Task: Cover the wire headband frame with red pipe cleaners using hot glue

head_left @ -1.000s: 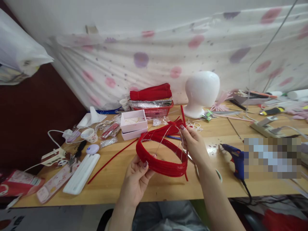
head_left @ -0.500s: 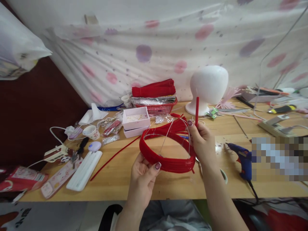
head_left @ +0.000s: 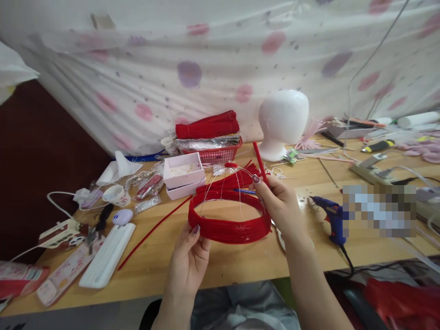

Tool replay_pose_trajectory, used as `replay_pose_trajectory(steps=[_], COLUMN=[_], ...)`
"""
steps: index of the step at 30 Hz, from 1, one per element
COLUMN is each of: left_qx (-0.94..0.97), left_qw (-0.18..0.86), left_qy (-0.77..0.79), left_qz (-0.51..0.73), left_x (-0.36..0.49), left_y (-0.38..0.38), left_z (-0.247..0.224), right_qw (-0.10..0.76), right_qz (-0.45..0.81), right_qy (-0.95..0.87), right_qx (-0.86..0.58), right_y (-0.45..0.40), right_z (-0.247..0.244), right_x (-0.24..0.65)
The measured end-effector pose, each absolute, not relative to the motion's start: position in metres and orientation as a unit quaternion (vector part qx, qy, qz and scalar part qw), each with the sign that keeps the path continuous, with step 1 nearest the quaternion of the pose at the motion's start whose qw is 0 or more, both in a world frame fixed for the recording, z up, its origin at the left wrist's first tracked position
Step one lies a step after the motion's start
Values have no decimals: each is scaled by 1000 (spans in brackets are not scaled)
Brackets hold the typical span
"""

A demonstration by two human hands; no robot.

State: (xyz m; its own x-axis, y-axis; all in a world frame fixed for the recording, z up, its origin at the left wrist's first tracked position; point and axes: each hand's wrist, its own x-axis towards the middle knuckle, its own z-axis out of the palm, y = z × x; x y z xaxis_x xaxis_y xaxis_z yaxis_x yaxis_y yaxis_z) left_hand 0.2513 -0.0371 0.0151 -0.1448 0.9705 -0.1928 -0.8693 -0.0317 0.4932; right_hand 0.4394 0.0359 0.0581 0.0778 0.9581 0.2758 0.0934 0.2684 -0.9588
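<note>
A red, fuzzy-looking crown frame (head_left: 233, 229) hangs above the table between my hands. Thin bare wires arch over its wide band to a small red oval (head_left: 231, 164) at the top. My left hand (head_left: 190, 254) is closed on the band's near left side, thumb in front. My right hand (head_left: 280, 199) is closed at the right side of the band. A red chenille strip (head_left: 260, 160) sticks up from between its thumb and fingers, tilted left; its lower end is hidden. Behind the frame lies a bundle of red chenille stems (head_left: 245, 176).
A blue glue gun (head_left: 332, 215) lies right, near a power strip (head_left: 371, 169). At the back stand a white foam head (head_left: 283, 121) and a red basket (head_left: 220, 155). Pink boxes (head_left: 184, 169), a paper cup (head_left: 117, 196) and a single red stem (head_left: 154, 233) are left.
The crown frame has been turned and levelled, its wire top now upright. My left hand has slid toward the band's left end. The red strip leans more to the left. The view has shifted right.
</note>
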Motion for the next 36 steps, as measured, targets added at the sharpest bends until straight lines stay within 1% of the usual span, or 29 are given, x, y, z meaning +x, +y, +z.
replay_pose_trajectory(steps=[5,13,18,22,24,26,32,34,36], left_qx=[137,233,239,225,219,216,225,226,222], left_qw=[653,584,581,576,574,573,584,586,577], left_qy=[244,263,270,267,268,272,297,303,308], left_qz=[704,732,730,739,742,742,721,717,723], left_x=[247,240,231,233,236,237,234,234,235], left_y=[-40,-49,-51,-47,-46,-45,-47,-47,-46], left_z=[13,25,26,35,38,38,26,25,25], right_qw=[557,647,639,625,605,568,400,377,383], right_qz=[340,314,304,327,326,332,368,385,417], right_qy=[-582,-464,-444,-492,-538,-593,-731,-739,-723], right_qx=[-486,-517,-550,-511,-488,-464,-413,-404,-396], right_y=[32,21,15,6,2,-1,-3,-2,-2], right_z=[59,50,45,50,54,60,70,69,65], right_x=[448,483,483,470,465,461,455,452,448])
